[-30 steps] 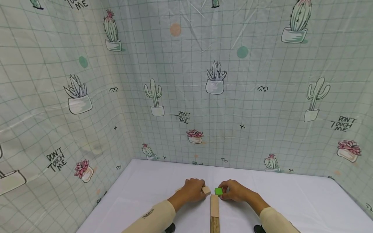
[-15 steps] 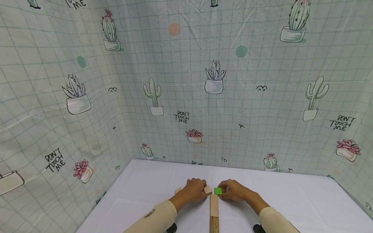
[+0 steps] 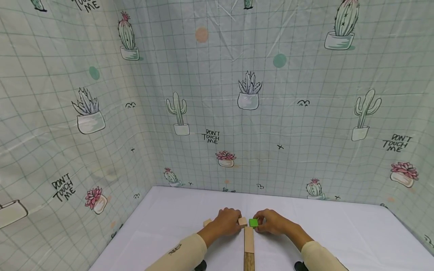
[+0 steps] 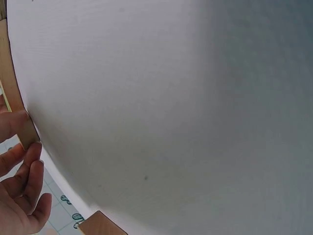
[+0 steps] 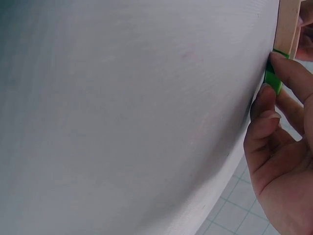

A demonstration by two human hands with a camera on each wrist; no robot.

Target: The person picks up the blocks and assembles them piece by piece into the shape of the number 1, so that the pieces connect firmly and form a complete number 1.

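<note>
My left hand [image 3: 228, 221] pinches a small plain wooden block [image 3: 242, 221] between thumb and fingers, low over the table. To its right, my right hand [image 3: 272, 222] pinches a green block [image 3: 253, 222]. A narrow gap parts the two blocks. Both sit at the far end of a light wooden bar [image 3: 249, 239], which runs toward me and meets a darker wooden bar [image 3: 249, 261]. In the right wrist view, thumb and fingertips hold the green block [image 5: 274, 81] against the table surface, close to the end of the light bar [image 5: 286, 29].
Another plain wooden block [image 3: 207, 222] lies beyond the left wrist, partly covered by the arm. The white-covered table [image 3: 305, 229] ends at a cactus-print cloth [image 3: 251, 158] behind and to the left. Dark round things [image 3: 300, 266] show beside each sleeve.
My left hand has slid a little to the right with the wooden block, narrowing the gap to the green one. The right hand stays almost still.
</note>
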